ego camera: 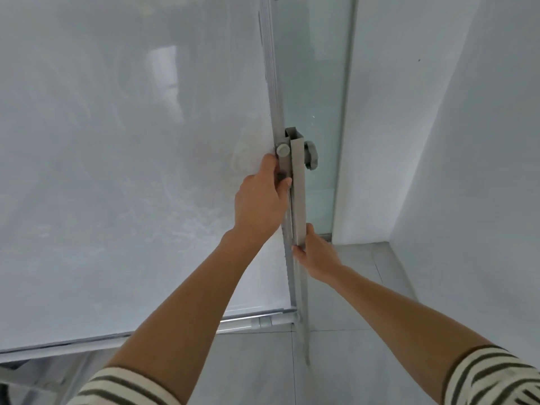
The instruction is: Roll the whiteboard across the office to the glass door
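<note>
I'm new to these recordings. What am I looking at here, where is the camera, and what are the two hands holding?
There is one picture, taken by a camera worn on the person's head, looking forward and down along both arms. The large pale panel is the whiteboard. The left hand grips its metal side frame just below a grey knob. The right hand holds the stand's upright post lower down. Behind the frame is the greenish glass door, beside a white wall, with grey floor tiles below.

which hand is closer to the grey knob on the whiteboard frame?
Left. The left hand grips the frame edge of the whiteboard just below the knob. The right hand holds the stand post well lower down.
</note>
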